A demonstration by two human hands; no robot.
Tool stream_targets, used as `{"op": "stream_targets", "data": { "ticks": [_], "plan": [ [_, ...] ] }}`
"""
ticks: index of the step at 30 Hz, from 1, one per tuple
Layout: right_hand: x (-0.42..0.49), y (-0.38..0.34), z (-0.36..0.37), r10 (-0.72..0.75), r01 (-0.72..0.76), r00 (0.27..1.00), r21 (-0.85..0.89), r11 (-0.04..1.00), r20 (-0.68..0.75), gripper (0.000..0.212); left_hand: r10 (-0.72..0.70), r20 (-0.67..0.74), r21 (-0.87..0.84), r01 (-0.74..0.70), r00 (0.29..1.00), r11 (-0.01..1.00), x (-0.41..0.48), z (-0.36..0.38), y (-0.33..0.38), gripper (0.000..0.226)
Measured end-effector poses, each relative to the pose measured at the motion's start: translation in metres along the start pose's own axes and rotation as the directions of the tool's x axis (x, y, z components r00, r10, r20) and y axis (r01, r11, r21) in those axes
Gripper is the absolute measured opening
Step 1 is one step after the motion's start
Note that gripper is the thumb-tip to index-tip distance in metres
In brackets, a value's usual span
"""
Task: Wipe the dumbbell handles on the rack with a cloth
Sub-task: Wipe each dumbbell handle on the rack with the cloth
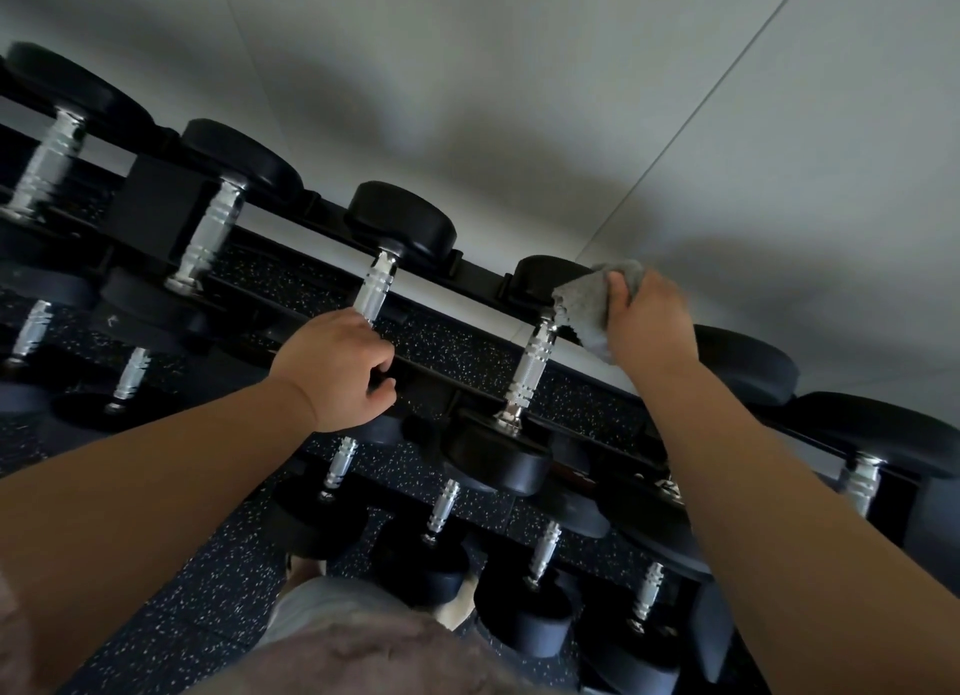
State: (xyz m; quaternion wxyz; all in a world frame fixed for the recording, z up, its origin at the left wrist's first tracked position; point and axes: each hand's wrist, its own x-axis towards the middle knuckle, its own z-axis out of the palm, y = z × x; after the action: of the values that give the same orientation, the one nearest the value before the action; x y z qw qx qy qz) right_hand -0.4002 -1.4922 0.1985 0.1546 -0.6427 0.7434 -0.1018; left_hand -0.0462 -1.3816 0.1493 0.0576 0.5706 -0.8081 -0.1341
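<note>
Dumbbell handle (375,289) — left hand (335,372) curled round it | cloth (584,304) — right hand (652,322) clutches it

I have just one wide view, worn on the head, looking forward and down at the rack (156,200) from close above. It is tilted, so rows slant far-left to near-right, wall (519,96) behind, floor (197,580) below.
</note>
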Motion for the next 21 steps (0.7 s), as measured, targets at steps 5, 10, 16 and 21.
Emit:
{"op": "stream_targets", "data": {
  "ticks": [5, 10, 16, 21],
  "plan": [
    [0.008, -0.035, 0.01, 0.158, -0.189, 0.98, 0.337, 0.922, 0.117, 0.048, 0.005, 0.012, -0.001, -0.005, 1.0, 1.0, -0.001, -0.001, 0.002, 0.036],
    [-0.011, -0.052, 0.029, -0.106, 0.136, 0.985, 0.243, 0.96, -0.134, 0.014, 0.001, 0.017, 0.016, -0.001, 1.0, 1.0, -0.001, -0.002, 0.001, 0.037],
    [-0.007, -0.035, 0.005, -0.193, 0.256, 0.942, 0.214, 0.943, -0.276, 0.023, 0.003, 0.018, 0.018, -0.003, 1.0, 1.0, -0.002, -0.004, 0.0, 0.036],
    [-0.007, -0.03, 0.028, -0.125, 0.137, 0.989, 0.158, 0.978, -0.084, 0.048, 0.002, 0.04, 0.023, -0.003, 0.999, 1.0, -0.003, -0.005, 0.002, 0.036]
  ]
}}
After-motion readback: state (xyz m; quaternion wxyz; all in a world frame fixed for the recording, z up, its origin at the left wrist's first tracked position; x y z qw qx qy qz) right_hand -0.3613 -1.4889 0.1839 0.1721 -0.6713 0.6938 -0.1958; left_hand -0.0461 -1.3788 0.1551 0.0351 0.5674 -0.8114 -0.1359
